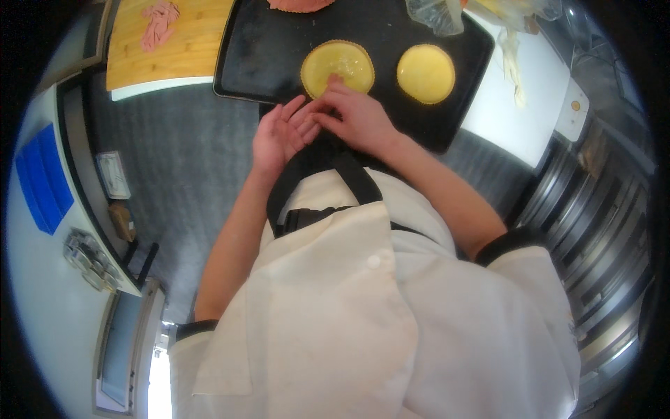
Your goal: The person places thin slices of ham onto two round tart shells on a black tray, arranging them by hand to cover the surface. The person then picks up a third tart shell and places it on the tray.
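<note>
Looking down from above the head, I see two bare hands close together at the near edge of a black tray (258, 56). The left hand (274, 142) is palm up, its fingers loose and spread a little, and I see nothing in its palm. The right hand (356, 119) is bent over, its fingers curled in and almost meeting, right by the left fingertips. I can't tell if it pinches anything.

The near yellow round (337, 61) lies flat on the tray, just past the hands. It has a wavy rim and a shiny middle. A little pink patch (335, 78) shows on it, right at the right hand's fingers; it could be a small bit of food, but I can't be sure.

The step looks like fine finger work over that round. To do it well, I'd go slow and use a soft touch, because the wavy rim looks easy to squash. I'd hold the open left hand low, so it can catch crumbs, and rest no wrist on the rim. I'd also mind the other yellow round (426, 74), over to the right, so the right arm doesn't bump it. Pink scraps (160, 24) lie on the wooden board (125, 59), well apart.
</note>
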Tool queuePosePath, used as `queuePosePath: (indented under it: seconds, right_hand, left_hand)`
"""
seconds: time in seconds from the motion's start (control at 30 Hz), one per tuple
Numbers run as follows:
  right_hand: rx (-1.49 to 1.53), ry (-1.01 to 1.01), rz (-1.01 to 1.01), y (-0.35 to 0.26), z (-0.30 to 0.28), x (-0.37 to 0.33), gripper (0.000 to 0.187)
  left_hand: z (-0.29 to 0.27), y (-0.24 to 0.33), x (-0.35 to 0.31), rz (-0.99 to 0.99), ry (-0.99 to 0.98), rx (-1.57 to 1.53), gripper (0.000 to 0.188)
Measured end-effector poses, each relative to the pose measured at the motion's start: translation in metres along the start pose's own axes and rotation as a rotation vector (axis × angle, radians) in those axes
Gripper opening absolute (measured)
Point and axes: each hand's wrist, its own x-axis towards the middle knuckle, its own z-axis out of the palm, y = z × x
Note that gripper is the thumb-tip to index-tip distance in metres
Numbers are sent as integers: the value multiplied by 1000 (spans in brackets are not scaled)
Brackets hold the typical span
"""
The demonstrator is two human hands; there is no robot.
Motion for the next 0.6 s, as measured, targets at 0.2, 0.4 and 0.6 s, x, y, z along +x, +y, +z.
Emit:
queuePosePath:
  seconds: [0.2,0.4,0.6]
  right_hand:
    - [245,-16,117,6,-1,-3,21]
    - [388,-98,243,5,-1,-18,19]
    - [633,-117,342,20,5,-27,17]
  left_hand:
    - [11,-13,1,115,163,520,34]
    - [-1,-22,4,259,216,836,15]
    - [-3,-26,3,115,196,701,19]
